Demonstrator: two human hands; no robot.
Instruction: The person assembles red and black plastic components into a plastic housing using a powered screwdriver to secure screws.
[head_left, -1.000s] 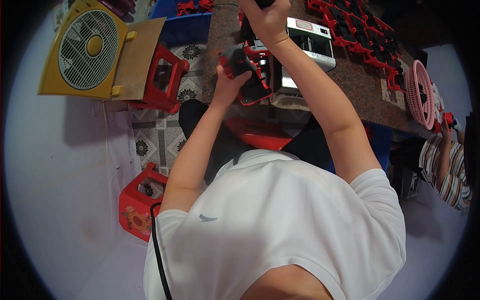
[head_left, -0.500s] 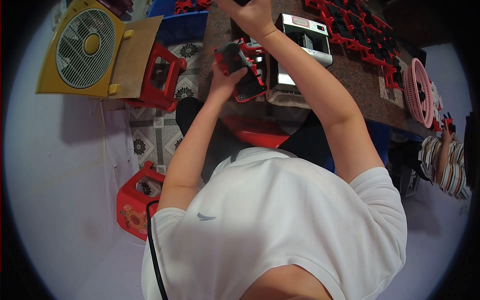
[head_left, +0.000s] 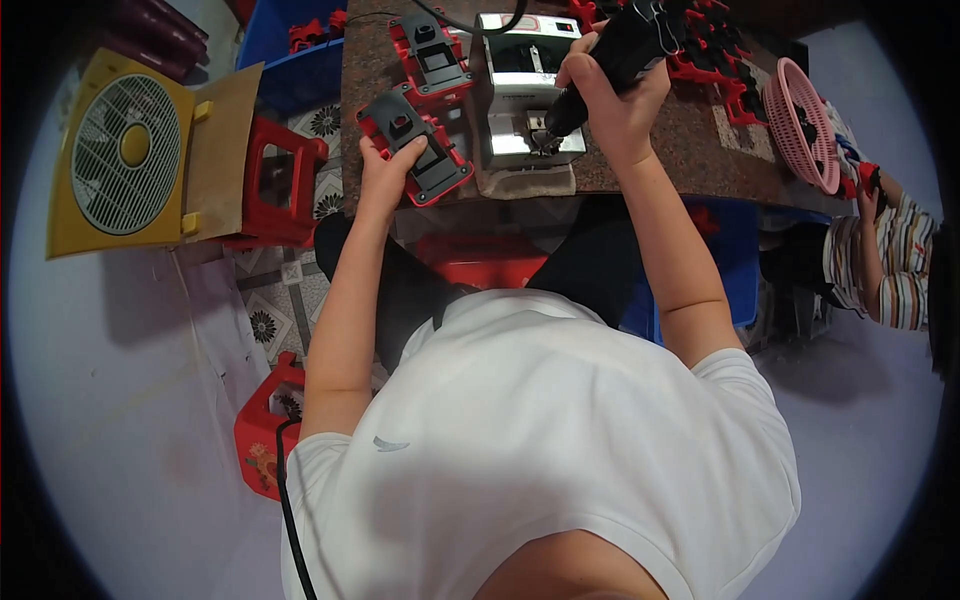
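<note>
A seated person in a white T-shirt [head_left: 540, 450] bends over a speckled brown worktable [head_left: 700, 150], seen from above. Far out to the left of the left hand, a yellow box fan [head_left: 125, 150] stands on the floor beside a red plastic stool [head_left: 275, 185]; a second red stool [head_left: 265, 430] sits down by the left elbow. The left hand [head_left: 385, 175] is closed around the lower end of a red-and-black plastic housing [head_left: 415, 145], holding it at the table's near edge. Just beyond that hand lies another red-and-black housing [head_left: 430, 55]. Between the two hands sits a small white and grey machine [head_left: 525, 95] with a cable running off its top. The right hand [head_left: 615, 95] is wrapped tightly around a black power screwdriver [head_left: 605, 70], its tip pointing down at the front of the machine. Past the right hand, more red-and-black parts [head_left: 715, 50] crowd the tabletop, and a pink mesh basket [head_left: 800, 130] rests near the far right edge. Beyond it, another person's arm in a striped sleeve [head_left: 900, 265] reaches toward the table.
</note>
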